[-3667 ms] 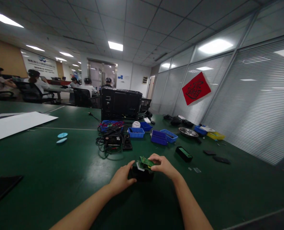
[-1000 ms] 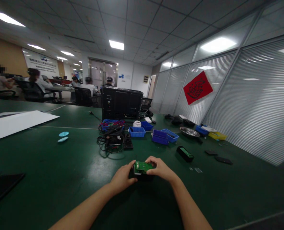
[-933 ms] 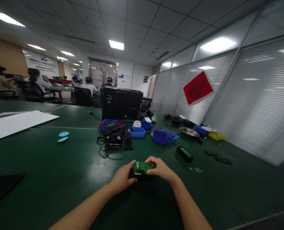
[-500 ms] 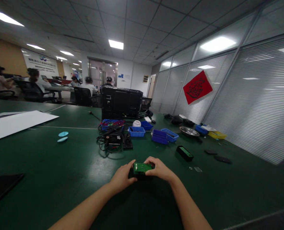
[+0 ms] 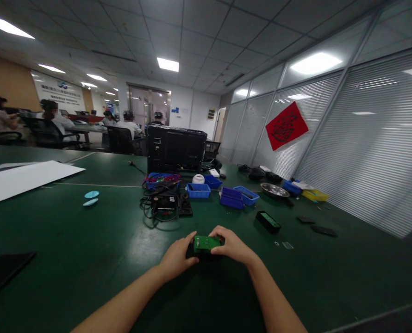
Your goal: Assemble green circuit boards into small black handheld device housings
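Observation:
A green circuit board point(image 5: 203, 243) lies at the top of a black plastic case point(image 5: 206, 255) on the green table, in the lower middle of the head view. My left hand point(image 5: 180, 255) grips the case's left end between thumb and fingers. From the right, my right hand point(image 5: 231, 245) is closed round the other end, its thumb and fingertips at the board's edge. The underside of the case is dark and partly hidden by my hands. Farther right rests a second black case point(image 5: 268, 222) with a green board inside.
Beyond my hands stand a black soldering station point(image 5: 164, 202) with tangled cables, blue bins point(image 5: 198, 190), a baseball point(image 5: 198, 179) and a large black monitor point(image 5: 176, 148). To the right are a metal bowl point(image 5: 274, 190) and flat black covers point(image 5: 323, 231). Light-blue discs point(image 5: 91, 194) lie left.

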